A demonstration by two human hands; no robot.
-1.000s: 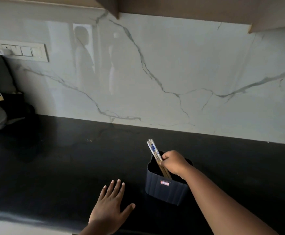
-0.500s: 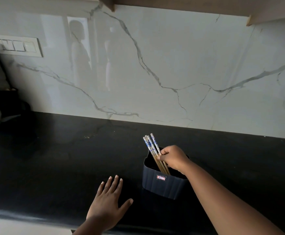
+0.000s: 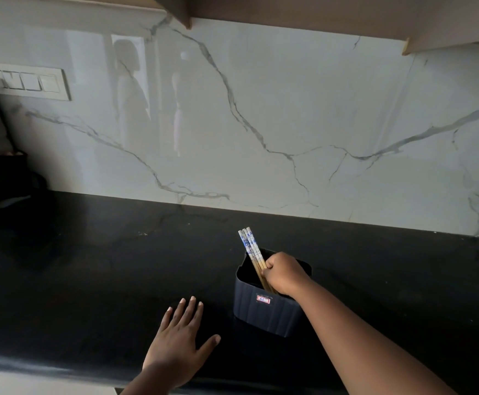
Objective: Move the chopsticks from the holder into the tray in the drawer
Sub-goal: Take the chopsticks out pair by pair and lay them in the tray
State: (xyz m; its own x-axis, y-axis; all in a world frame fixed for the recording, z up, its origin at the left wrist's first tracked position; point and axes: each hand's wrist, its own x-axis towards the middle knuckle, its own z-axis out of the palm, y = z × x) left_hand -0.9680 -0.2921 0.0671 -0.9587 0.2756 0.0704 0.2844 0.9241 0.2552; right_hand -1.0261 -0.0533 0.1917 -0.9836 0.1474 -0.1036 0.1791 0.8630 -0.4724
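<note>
A dark ribbed holder (image 3: 266, 312) with a small red label stands on the black counter (image 3: 90, 266). Wooden chopsticks (image 3: 250, 245) with blue-and-white tops lean out of it toward the upper left. My right hand (image 3: 285, 273) reaches into the holder's mouth and its fingers are closed around the chopsticks' wooden shafts. My left hand (image 3: 179, 340) lies flat on the counter to the holder's left, fingers spread, holding nothing. The drawer and its tray are out of view.
A white marble backsplash (image 3: 261, 124) rises behind the counter, with a switch panel (image 3: 27, 81) at the left. A dark bag with a padlock (image 3: 1, 172) sits in the far left corner. Wooden cabinets (image 3: 318, 15) hang overhead. The counter's front edge runs along the bottom.
My right hand has gathered the chopsticks into a tighter bundle and settled deeper at the holder's mouth. My left hand stays flat on the counter.
</note>
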